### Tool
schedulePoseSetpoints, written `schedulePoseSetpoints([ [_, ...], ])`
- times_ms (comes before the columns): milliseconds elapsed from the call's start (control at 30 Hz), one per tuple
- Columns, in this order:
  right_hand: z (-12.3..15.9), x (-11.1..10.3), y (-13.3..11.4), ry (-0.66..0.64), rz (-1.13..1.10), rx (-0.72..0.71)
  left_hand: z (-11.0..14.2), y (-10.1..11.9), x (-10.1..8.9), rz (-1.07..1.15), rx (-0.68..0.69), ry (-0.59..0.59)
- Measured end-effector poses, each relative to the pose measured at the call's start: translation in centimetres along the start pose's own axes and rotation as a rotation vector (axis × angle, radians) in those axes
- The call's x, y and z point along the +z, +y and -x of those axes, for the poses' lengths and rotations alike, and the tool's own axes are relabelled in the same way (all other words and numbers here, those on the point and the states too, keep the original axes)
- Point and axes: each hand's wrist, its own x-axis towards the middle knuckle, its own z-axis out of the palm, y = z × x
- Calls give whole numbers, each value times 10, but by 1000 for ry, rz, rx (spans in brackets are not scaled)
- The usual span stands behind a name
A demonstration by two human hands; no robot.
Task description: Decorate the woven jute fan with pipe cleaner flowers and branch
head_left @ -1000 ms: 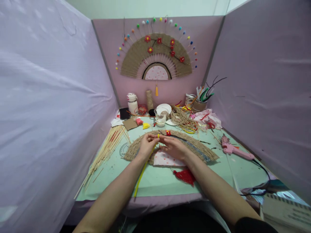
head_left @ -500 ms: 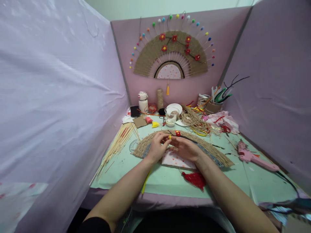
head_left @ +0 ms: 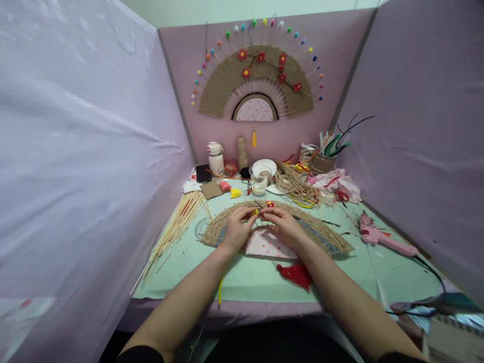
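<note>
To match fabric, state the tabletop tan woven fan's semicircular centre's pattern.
Pink dots on white semicircular cloth; best in the head view.

A: Quick q: what cols. on your end?
B: I've got a yellow strip (head_left: 220,290), lt-green surface (head_left: 174,282), pink glue gun (head_left: 385,242).
A: Near fan (head_left: 321,228)?
B: Tan w/ a grey-blue band (head_left: 316,235); half-round panel (head_left: 268,244) white w/ pinkish-red dots. Tassel (head_left: 297,276): red.
A: Wall fan (head_left: 262,72)?
B: Tan too, red flwrs (head_left: 297,87), some w/ yellow ctrs. Pom-poms (head_left: 254,22) I see: multicol., e.g. blue, green, orange.
</note>
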Motion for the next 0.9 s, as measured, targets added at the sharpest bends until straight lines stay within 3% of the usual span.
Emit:
schedulePoseSetpoints([
  [233, -1, 0, 3, 39, 291, -192, 4, -1, 4, 20, -114, -58],
  [567, -4, -3, 5, 63, 453, -250, 7, 2, 7, 70, -156, -107],
  [633, -3, -3, 5, 71, 457, -255, 6, 2, 8, 169, -252, -111],
  [800, -2, -4, 4, 33, 391, -201, -1, 3, 5, 597, -652, -180],
  [900, -2, -5, 4, 2, 350, -192, -4, 6, 1, 792, -776, -248],
])
